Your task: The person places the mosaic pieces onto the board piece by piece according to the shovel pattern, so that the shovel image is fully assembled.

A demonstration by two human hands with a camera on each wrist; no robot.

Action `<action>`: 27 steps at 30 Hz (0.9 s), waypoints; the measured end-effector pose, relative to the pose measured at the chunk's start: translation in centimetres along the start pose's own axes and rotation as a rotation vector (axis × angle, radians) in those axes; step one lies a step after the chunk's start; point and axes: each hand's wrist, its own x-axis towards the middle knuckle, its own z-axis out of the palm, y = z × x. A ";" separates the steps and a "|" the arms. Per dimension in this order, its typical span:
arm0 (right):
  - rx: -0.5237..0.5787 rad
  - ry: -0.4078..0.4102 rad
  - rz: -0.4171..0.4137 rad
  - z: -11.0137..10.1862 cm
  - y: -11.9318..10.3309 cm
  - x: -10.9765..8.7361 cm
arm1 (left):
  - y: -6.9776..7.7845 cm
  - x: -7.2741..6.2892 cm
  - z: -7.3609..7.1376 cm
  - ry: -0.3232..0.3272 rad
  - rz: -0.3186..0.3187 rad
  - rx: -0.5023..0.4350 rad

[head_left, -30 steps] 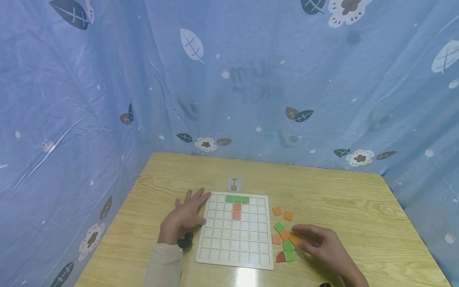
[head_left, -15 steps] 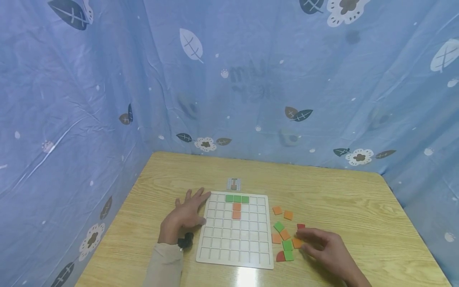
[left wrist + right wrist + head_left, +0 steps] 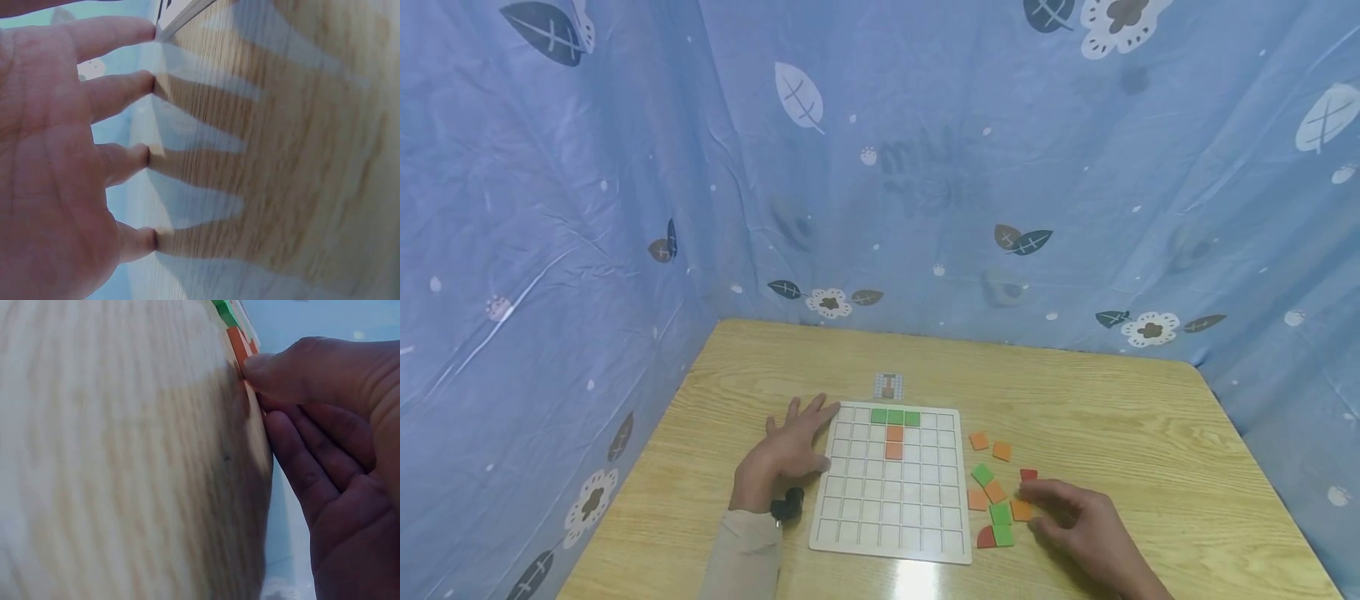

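Tile [image 3: 1021, 510] — orange, on table [image 3: 1120, 417] off board [image 3: 925, 500]'s right edge — lies by right hand [image 3: 1078, 518], thumb and fingers half-parted, contact unclear, no grip visible; best pinched by its sides while left hand [image 3: 788, 450], fingers spread, nothing held, steadies board's far left corner.

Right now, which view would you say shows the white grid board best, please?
The head view: nearly the whole white grid board shows. The left wrist view shows only an edge; the right wrist view leaves it unclear.
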 end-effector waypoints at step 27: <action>-0.006 0.006 0.019 0.0 -0.8 0.1 | -0.3 0.0 0.0 -0.002 0.016 0.006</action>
